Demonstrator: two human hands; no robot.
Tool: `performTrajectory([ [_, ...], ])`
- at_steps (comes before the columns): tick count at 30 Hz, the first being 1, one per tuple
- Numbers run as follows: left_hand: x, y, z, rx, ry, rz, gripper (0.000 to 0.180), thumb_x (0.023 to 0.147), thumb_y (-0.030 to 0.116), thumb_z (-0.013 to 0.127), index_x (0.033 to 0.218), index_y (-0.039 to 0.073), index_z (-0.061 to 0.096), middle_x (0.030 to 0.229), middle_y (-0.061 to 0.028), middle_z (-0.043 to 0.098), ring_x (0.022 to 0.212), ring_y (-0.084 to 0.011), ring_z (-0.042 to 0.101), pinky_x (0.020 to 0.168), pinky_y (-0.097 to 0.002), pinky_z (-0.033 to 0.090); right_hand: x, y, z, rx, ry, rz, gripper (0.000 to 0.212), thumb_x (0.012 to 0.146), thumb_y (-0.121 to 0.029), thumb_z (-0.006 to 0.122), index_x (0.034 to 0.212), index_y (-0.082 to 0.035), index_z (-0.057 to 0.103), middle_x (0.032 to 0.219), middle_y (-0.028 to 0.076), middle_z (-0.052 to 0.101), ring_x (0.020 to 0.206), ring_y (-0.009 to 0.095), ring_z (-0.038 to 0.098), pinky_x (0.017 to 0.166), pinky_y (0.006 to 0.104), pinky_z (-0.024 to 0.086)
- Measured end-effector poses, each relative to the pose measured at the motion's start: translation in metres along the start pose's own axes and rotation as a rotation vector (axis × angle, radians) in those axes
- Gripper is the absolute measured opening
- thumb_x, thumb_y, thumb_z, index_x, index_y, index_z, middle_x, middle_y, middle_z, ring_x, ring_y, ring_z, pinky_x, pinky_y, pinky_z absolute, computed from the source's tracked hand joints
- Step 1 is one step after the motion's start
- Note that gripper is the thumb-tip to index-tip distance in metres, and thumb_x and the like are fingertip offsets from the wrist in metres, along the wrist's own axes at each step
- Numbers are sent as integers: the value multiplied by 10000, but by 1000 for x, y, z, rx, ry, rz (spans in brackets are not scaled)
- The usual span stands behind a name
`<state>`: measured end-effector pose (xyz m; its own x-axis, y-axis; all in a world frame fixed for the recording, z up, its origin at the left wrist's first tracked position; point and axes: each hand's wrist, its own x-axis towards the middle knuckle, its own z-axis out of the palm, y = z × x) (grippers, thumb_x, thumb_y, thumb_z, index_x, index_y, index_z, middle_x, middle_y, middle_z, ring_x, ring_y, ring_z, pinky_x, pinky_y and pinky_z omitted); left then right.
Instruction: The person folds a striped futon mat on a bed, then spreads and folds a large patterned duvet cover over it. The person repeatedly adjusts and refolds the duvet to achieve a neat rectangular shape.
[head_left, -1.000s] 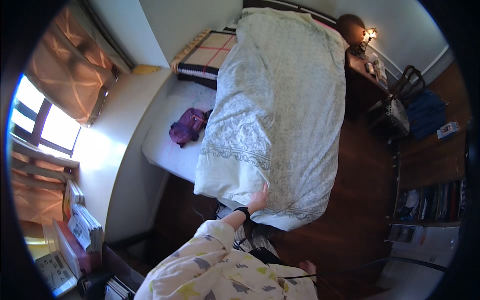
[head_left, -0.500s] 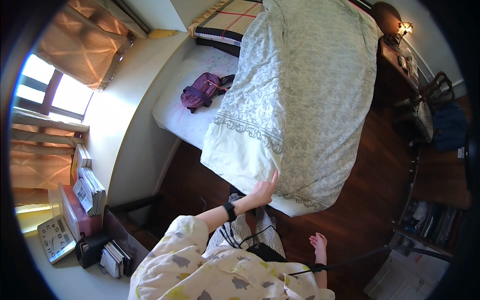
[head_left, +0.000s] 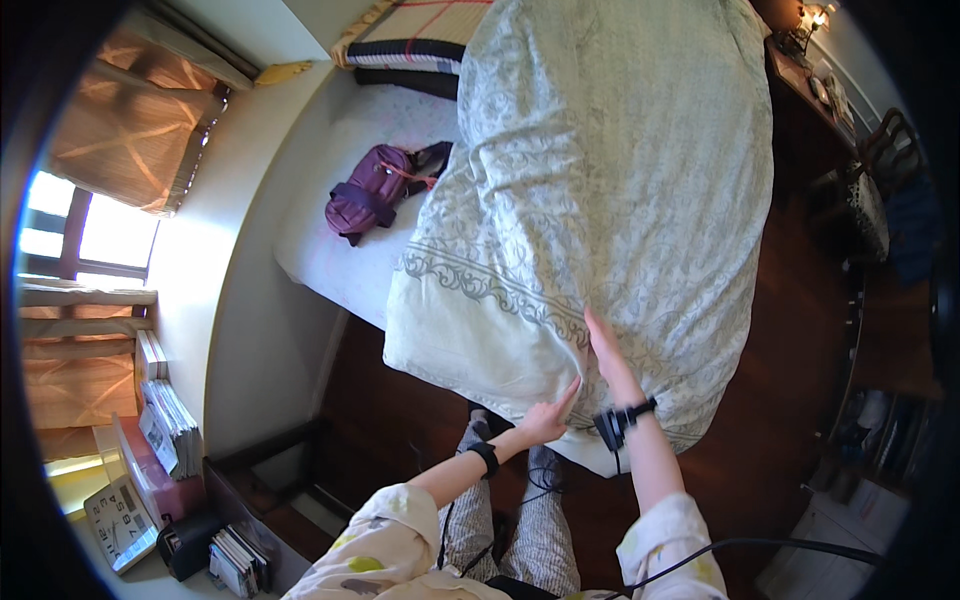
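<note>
A pale grey-and-white patterned duvet (head_left: 655,190) with a scrolled border and plain white hem is spread over the bed, its near end hanging over the edge. My left hand (head_left: 546,421) rests at this near end, index finger stretched along a crease; its thumb and other fingers are partly hidden. Just to its right, my right hand (head_left: 612,362) is held flat and on edge against the duvet, fingers straight and together, reaching up the same crease. Nothing shows in the right hand. Black bands circle both wrists, with a small dark device on the right one.
A purple bag (head_left: 368,195) lies on the bare mattress (head_left: 320,240) at left. Folded striped bedding (head_left: 410,38) is stacked behind it. Books (head_left: 170,430) and a clock (head_left: 118,525) stand at lower left. A chair (head_left: 850,215) and desk are at right. A black cable (head_left: 760,543) trails from my right side.
My right hand has come up from my side onto the duvet beside my left. The left hand has shifted right along the near end. The whole view has moved closer to the bed.
</note>
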<state>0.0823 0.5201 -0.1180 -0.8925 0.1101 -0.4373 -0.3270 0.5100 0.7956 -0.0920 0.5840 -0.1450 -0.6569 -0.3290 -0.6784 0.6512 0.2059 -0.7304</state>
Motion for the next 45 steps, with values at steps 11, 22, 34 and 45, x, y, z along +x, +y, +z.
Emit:
performTrajectory([
  [11,-60,38,-38,-72,-49,62,926,611,47,512,1361,144,-22,698,-261,548,628,-429,537,610,-461,446,1,-76,16,-38,152,-423,236,771,-229,630,875,-23,576,789,45,609,682,120,551,618,260,425],
  [22,2,18,24,193,-95,-45,913,616,15,485,1349,80,-55,655,-224,574,602,-387,558,552,-476,436,46,-36,3,-917,573,-437,219,814,-163,495,893,35,448,799,228,577,785,367,565,676,431,440],
  [34,-29,-26,10,-583,451,-459,517,761,291,617,1114,13,361,920,-86,509,848,-136,487,730,-270,402,-23,31,-35,-75,39,-145,290,806,-211,591,1001,2,564,868,37,606,744,84,531,684,234,417],
  [45,-54,-133,-119,-1700,1166,-586,740,623,566,665,1144,97,428,1130,-25,442,1047,-174,414,885,-355,320,-74,93,-20,-292,96,-89,345,776,-233,604,1002,19,536,880,113,613,769,156,574,688,286,434],
])
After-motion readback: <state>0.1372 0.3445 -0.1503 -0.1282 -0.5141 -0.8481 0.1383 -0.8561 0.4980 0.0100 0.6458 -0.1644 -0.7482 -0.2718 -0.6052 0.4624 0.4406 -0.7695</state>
